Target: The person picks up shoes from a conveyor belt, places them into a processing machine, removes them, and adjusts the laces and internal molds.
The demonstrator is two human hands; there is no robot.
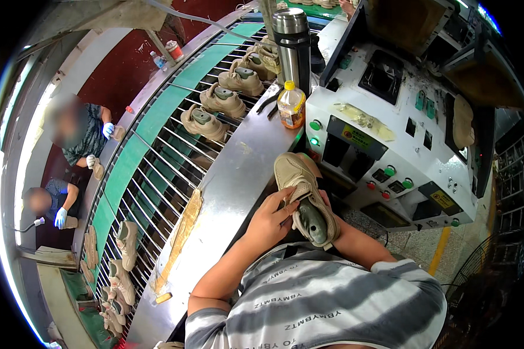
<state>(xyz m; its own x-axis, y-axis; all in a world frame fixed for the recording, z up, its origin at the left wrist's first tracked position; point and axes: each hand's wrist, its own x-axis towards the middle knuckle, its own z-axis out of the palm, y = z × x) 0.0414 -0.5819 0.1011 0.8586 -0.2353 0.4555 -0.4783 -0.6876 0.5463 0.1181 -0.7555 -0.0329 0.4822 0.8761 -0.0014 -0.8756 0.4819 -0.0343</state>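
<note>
A beige shoe [295, 173] with a dark green last [314, 225] in its opening is held over my lap, its toe pointing away from me. My left hand [269, 220] is closed on the shoe's near-left side, fingertips at the tongue and lacing. Around the right side wraps my right hand [325, 199], mostly hidden behind the shoe, gripping it. To the left runs a metal ledge [239, 157] beside a roller conveyor. Several beige shoes [222, 102] with green lasts stand on the rollers near the far end of the ledge.
A white machine [355, 110] with coloured buttons stands at right, a beige sole piece [463, 122] on it. A steel flask [292, 49] and a yellow-capped bottle [291, 106] stand on the ledge. More shoes [122, 279] sit lower left. Two gloved people [81, 134] work across the conveyor.
</note>
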